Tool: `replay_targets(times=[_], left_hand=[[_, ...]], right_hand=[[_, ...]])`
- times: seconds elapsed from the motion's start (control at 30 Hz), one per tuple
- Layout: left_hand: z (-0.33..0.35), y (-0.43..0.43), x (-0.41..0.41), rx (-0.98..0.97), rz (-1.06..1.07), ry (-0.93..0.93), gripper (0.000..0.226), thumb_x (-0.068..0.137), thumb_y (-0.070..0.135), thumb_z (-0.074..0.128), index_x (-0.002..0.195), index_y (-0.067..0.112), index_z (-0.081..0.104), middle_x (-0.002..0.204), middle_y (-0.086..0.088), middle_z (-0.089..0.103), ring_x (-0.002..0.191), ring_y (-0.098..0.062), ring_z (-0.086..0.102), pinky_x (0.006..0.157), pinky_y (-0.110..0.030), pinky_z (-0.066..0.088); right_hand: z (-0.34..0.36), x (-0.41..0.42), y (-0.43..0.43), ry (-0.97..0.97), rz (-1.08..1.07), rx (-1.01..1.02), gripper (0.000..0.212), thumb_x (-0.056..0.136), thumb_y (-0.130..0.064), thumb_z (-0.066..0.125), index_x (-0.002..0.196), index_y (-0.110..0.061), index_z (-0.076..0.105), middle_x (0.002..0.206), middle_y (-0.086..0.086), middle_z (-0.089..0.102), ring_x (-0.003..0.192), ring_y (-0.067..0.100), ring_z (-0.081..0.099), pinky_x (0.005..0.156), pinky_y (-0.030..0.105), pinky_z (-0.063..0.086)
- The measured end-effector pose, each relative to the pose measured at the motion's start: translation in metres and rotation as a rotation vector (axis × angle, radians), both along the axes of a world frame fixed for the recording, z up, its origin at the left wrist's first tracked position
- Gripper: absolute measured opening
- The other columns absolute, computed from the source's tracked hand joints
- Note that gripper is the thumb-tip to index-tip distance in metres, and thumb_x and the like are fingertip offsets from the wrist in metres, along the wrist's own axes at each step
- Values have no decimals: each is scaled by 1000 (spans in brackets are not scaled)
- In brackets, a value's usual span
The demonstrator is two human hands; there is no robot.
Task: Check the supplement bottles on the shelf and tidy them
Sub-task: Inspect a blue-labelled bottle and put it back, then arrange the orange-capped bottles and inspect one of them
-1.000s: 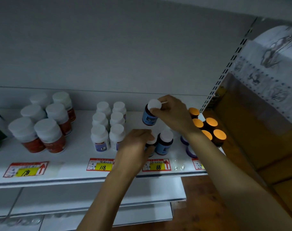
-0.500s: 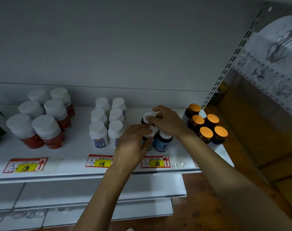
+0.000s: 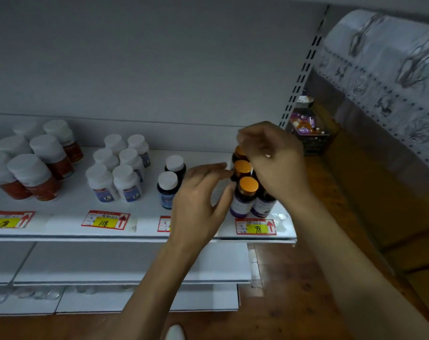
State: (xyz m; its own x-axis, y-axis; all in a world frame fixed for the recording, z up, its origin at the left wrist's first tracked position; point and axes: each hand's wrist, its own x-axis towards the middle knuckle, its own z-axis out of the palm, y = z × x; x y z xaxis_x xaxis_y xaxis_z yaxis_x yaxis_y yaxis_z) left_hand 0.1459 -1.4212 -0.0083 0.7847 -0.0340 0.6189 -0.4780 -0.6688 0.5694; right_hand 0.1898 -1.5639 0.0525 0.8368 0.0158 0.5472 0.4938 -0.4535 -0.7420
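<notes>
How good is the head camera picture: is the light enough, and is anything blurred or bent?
Head view: the light is dim and bluish, and only the orange caps look bright; the left hand and the right hand look slightly soft; the wide lens slightly bends the shelf edge; the 118 price tag and the 98 price tag are readable.

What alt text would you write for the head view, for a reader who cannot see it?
A person's left grip and right grip flank a cluster of orange-capped bottles at the right end of a white shelf. Groups of white-capped bottles stand further left, behind yellow price tags.
</notes>
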Motion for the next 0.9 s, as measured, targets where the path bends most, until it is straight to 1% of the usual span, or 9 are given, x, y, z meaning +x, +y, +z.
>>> replay_targets(times=[0.1, 0.17, 0.27, 0.37, 0.47, 0.63, 0.73, 0.8, 0.9], left_hand=[[-1, -28, -13, 13, -19, 53, 23, 92, 28, 59, 108, 14, 68, 113, 1, 68, 107, -19, 59, 89, -21, 43], [-4, -42, -20, 26, -10, 92, 24, 92, 28, 60, 112, 16, 67, 114, 4, 67, 108, -17, 58, 91, -15, 39], [-7, -61, -35, 15, 39, 125, 30, 92, 32, 57, 115, 15, 67, 115, 4, 67, 109, -14, 58, 92, -10, 36], [-9, -79, -52, -22, 96, 133, 29, 91, 34, 57, 112, 17, 68, 113, 4, 68, 107, -11, 58, 92, -8, 36], [-15, -88, -66, -57, 112, 150, 23, 91, 28, 61, 109, 17, 68, 110, 6, 69, 104, -11, 61, 90, -16, 44], [-22, -91, -77, -129, 127, 212, 26, 90, 29, 61, 112, 18, 69, 108, 7, 70, 101, -6, 62, 85, -28, 53], [-23, -87, -71, -137, 89, 241, 31, 90, 31, 61, 117, 19, 65, 111, 9, 68, 101, -3, 61, 84, -31, 54], [-21, -86, -67, -219, 62, 310, 47, 86, 37, 64, 131, 23, 54, 121, 14, 61, 106, 1, 58, 86, -24, 53], [-11, -90, -64, -403, -49, 417, 71, 80, 45, 67, 140, 39, 31, 125, 37, 47, 113, 11, 52, 87, -11, 48]], right_hand=[[-19, -8, -43, 40, -109, -17, 19, 91, -22, 64, 109, -16, 65, 91, -11, 65, 84, -7, 60, 72, 9, 47], [-40, -12, -61, 158, -143, -28, 39, 92, -36, 62, 129, -26, 53, 114, -5, 63, 97, 1, 59, 78, 12, 47], [-74, -16, -72, 191, -148, -173, 56, 91, -49, 57, 141, -31, 40, 137, 0, 49, 119, 15, 52, 89, 27, 47], [-99, -17, -73, 259, -124, -327, 60, 91, -47, 58, 145, -30, 36, 138, 4, 46, 122, 20, 48, 85, 25, 41], [-115, -17, -70, 323, -93, -354, 60, 91, -38, 61, 145, -33, 36, 137, 4, 47, 121, 23, 50, 85, 30, 44], [-117, -18, -74, 273, -105, -209, 55, 87, -25, 68, 138, -23, 48, 124, 10, 55, 109, 25, 57, 81, 23, 40], [-105, -26, -77, 262, -140, -58, 54, 83, -23, 73, 133, -23, 54, 121, 5, 57, 105, 9, 53, 84, 10, 39], [-83, -34, -80, 289, -130, 99, 52, 82, -24, 75, 129, -28, 55, 121, -3, 58, 108, 6, 54, 91, 13, 45], [-41, -45, -83, 352, -1, 290, 48, 83, -22, 74, 126, -32, 54, 119, -9, 60, 106, 6, 60, 83, 15, 53]])
